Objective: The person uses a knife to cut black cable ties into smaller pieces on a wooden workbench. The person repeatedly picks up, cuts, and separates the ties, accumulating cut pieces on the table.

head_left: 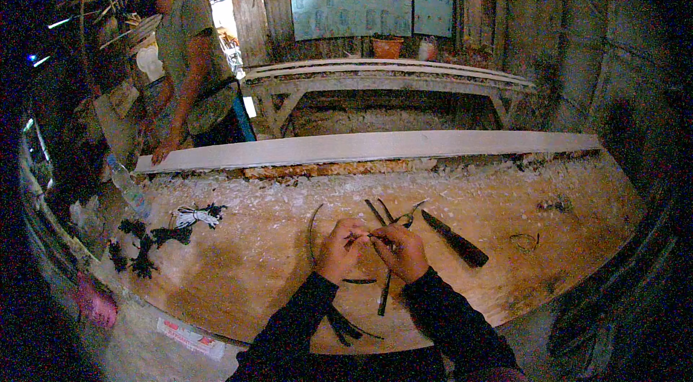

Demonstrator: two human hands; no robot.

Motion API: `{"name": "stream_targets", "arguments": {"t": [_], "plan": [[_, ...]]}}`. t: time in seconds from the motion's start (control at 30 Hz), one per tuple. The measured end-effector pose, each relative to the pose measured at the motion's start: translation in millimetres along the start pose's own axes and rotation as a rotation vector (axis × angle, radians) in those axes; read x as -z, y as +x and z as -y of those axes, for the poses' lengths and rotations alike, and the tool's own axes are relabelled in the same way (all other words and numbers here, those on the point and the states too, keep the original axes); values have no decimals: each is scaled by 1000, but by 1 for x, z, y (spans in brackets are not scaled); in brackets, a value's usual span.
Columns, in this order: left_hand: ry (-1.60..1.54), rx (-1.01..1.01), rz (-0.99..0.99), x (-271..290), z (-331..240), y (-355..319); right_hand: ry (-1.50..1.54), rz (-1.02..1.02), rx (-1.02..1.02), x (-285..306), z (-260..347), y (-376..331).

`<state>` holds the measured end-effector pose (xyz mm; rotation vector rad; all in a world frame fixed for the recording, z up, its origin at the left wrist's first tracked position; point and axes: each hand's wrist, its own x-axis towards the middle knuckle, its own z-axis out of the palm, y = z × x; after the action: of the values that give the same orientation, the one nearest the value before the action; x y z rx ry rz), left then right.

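Close together over the wooden table (224,266), my left hand (342,248) and my right hand (401,251) are both closed, their fingertips pinching a thin dark strip (369,235). Much of it is hidden by the fingers. Around them lie several narrow black strips, one dark strip (383,295) just below my right hand and more dark strips (343,326) by my left sleeve. Beyond my right hand is a dark looped piece (408,219) whose kind I cannot make out. A dark knife-shaped tool (456,241) rests to the right.
Black bundles (141,245) and a white cord bundle (197,217) lie at the left, near a clear plastic bottle (126,187). A long white board (375,149) runs along the far edge; another person (195,64) rests a hand on its left end. Behind stands a bench (390,82).
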<state>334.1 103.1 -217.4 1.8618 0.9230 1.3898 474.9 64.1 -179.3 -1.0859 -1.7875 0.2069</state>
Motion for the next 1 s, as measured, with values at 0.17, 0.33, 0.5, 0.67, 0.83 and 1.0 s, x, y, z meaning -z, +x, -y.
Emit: {"name": "stream_targets", "arguments": {"t": [0.17,0.33,0.5,0.67,0.83,1.0], "plan": [[23,-129,-22,-1,-12,0,-1,-2,-60,0,1,-1],[-17,-60,-22,-2,-23,-1,12,-5,-50,-1,0,-3],[27,-174,-72,-3,-26,-1,419,38,-291,-13,-12,-7],[-38,-34,-75,-3,-22,1,782,107,-301,-21,-28,-7],[-90,25,-16,-1,-18,1,898,184,-418,-18,-32,-8],[-99,135,46,1,-13,-1,941,198,-469,-17,-28,-7]]}}
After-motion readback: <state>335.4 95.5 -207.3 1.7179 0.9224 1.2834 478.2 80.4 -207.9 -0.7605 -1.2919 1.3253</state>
